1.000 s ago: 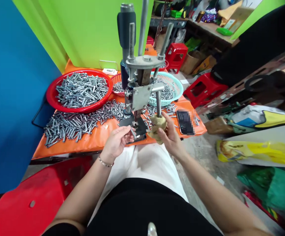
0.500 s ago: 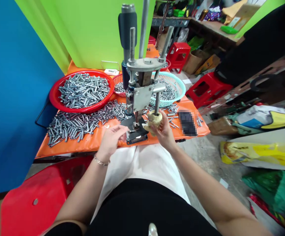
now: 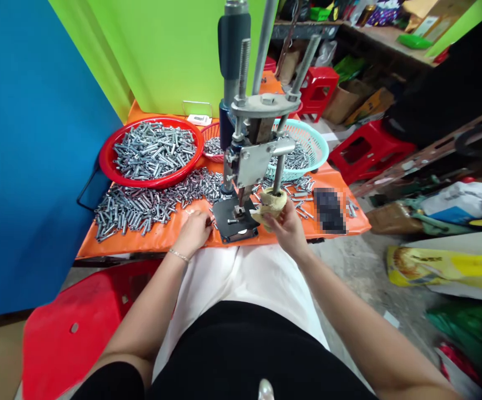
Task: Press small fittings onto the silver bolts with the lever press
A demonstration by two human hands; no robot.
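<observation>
A hand press [image 3: 254, 164] with metal rods stands at the table's front edge. My right hand [image 3: 289, 230] is closed around its cloth-wrapped handle [image 3: 275, 206], right of the black base plate [image 3: 226, 214]. On that plate, by the foot of the press, lies a small metal pin-like part [image 3: 232, 221]. My left hand [image 3: 195, 229] rests low over the orange table cover [image 3: 174, 238], just left of the plate. Its fingers are curled together at the plate's edge; what they pinch, if anything, is hidden.
Loose metal sleeves [image 3: 136, 208] are heaped left of the press. Behind them, a red basin [image 3: 106, 158] holds more. A light blue basket [image 3: 318, 147] and a pink basket [image 3: 210, 132] stand behind the press. A pixelated dark item [image 3: 329, 211] lies at right; a red stool [image 3: 70, 333] stands front left.
My left hand has drawn back a little leftward from the base plate, and its fingers have curled. My right hand keeps its hold on the wrapped handle. The whole view has shifted slightly.
</observation>
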